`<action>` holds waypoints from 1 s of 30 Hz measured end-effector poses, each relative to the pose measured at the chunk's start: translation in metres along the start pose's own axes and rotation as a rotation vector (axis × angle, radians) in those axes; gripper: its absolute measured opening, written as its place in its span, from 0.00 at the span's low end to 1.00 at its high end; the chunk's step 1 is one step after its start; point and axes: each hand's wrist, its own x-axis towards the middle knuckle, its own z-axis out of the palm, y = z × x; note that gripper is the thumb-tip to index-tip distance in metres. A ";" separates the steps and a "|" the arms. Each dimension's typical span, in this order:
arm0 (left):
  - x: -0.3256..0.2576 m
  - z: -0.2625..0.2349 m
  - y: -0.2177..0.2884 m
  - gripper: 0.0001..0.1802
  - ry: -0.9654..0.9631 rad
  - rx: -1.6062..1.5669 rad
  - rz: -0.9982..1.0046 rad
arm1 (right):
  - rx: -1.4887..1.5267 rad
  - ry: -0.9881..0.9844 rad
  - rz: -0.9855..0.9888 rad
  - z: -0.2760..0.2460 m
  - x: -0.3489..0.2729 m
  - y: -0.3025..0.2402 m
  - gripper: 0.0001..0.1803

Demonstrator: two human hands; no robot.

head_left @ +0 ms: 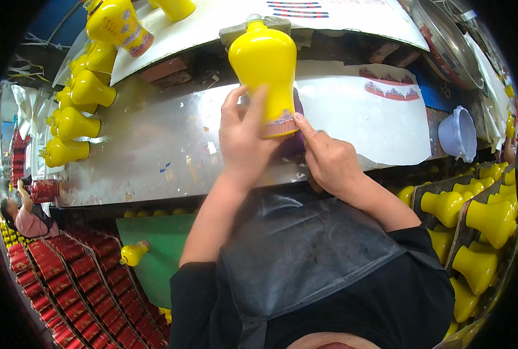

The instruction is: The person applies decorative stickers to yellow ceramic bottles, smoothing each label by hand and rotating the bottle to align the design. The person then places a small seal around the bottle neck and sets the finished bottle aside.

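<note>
A glossy yellow vase-shaped bottle lies in front of me, its neck at the far side and its base toward me. Round its base runs a patterned decal band. My left hand is at the bottle's left side, fingers bent and thumb over the surface; motion blurs it. My right hand is at the lower right of the base, index fingertip on the band's edge, other fingers curled. Behind the bottle a purple thing shows only in part. The bottle's neck lies by a grey block-like support.
A white sheet with decal strips lies on the metal table. A pale blue bucket stands at right. Yellow bottles line the left; more fill racks at right. Red cylinders are stacked lower left, near another person.
</note>
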 end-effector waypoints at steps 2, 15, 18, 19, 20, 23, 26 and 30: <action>0.002 -0.001 -0.006 0.52 0.059 -0.121 0.055 | 0.018 0.017 0.037 -0.001 0.001 0.003 0.34; -0.008 -0.010 -0.012 0.47 -0.129 -0.334 -0.119 | 0.568 -0.332 0.456 -0.031 0.034 0.016 0.19; -0.010 -0.007 -0.010 0.39 -0.156 -0.737 -0.349 | 0.908 -0.377 0.693 -0.028 0.035 0.017 0.12; -0.011 -0.006 -0.008 0.39 -0.141 -0.741 -0.367 | 0.953 -0.352 0.669 -0.026 0.035 0.018 0.11; -0.011 -0.006 -0.006 0.39 -0.132 -0.752 -0.384 | 0.997 -0.325 0.645 -0.025 0.035 0.019 0.09; -0.008 -0.007 0.000 0.40 -0.123 -0.784 -0.432 | 1.089 -0.286 0.670 -0.023 0.035 0.019 0.07; -0.005 -0.009 0.006 0.40 -0.115 -0.781 -0.451 | 1.111 -0.192 0.620 -0.026 0.037 0.017 0.06; -0.001 -0.009 0.014 0.43 -0.107 -0.783 -0.474 | 1.048 -0.138 0.576 -0.031 0.042 0.016 0.06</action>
